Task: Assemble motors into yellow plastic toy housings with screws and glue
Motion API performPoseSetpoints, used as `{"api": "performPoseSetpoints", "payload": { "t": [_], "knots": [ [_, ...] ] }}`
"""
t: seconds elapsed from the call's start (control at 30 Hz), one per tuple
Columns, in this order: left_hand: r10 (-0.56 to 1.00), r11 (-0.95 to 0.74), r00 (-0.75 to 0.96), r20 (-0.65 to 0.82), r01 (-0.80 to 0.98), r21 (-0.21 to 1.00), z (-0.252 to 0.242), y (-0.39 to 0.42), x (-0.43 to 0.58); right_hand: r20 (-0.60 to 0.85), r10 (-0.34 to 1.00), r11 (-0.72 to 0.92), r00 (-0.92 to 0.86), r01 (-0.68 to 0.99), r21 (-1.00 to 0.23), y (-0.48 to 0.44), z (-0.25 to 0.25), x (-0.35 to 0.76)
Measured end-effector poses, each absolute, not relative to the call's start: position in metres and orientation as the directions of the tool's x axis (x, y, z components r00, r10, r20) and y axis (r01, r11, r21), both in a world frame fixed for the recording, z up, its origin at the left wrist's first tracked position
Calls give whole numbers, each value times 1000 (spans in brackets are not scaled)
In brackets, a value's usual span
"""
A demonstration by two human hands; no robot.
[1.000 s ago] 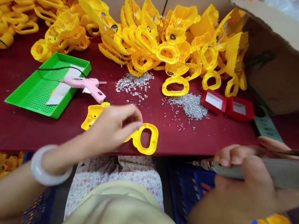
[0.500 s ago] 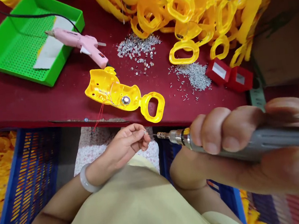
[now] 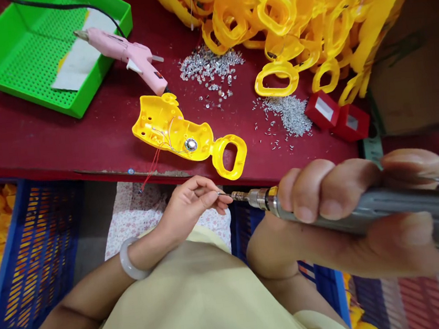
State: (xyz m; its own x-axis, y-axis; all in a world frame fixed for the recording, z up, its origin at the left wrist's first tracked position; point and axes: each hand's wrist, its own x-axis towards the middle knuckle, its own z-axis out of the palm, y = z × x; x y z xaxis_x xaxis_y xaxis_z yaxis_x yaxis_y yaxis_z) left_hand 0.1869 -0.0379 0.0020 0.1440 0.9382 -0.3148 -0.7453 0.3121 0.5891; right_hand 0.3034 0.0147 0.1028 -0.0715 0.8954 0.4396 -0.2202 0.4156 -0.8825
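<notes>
My right hand (image 3: 337, 193) is wrapped around a grey electric screwdriver (image 3: 391, 208), its metal nose pointing left. The thin bit reaches the fingertips of my left hand (image 3: 192, 204), which pinch a tiny silver screw (image 3: 218, 193) against its tip; the fingers partly hide the screw. Just beyond both hands, a yellow plastic shell half (image 3: 176, 135) lies hollow side up near the table's front edge. Inside it sit a round silver speaker (image 3: 191, 144) and thin wires, and red wires (image 3: 152, 167) hang over the edge.
A pink glue gun (image 3: 131, 55) leans on a green tray (image 3: 78, 104). Behind the shell lie small clear parts (image 3: 210, 65), a heap of screws (image 3: 289, 114), red boxes (image 3: 322, 108) and piled yellow shells (image 3: 273, 10). A blue crate (image 3: 27, 250) of yellow parts stands at left.
The screwdriver's bit and my left fingertips have come together, closing the small gap between them. The whole view has shifted slightly; the shell stays on the table.
</notes>
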Motion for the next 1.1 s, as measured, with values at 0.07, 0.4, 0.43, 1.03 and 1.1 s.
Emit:
{"api": "performPoseSetpoints", "payload": {
  "t": [0.07,0.4,0.43,1.03,1.1],
  "knots": [
    [955,275,89,-284,-625,731,2,-41,185,439,897,421,-61,-188,-887,16,104,304],
    [908,-393,297,294,846,360,53,9,101,540,840,533,46,-253,-807,47,106,298],
    [908,-404,334,254,860,313,54,19,95,563,825,548,34,-288,-785,54,102,296],
    [882,-438,321,344,829,348,29,35,125,588,796,602,145,-300,-740,105,61,257],
    [884,-434,317,343,830,351,29,35,125,597,790,607,142,-322,-727,105,60,256]
  ]
}}
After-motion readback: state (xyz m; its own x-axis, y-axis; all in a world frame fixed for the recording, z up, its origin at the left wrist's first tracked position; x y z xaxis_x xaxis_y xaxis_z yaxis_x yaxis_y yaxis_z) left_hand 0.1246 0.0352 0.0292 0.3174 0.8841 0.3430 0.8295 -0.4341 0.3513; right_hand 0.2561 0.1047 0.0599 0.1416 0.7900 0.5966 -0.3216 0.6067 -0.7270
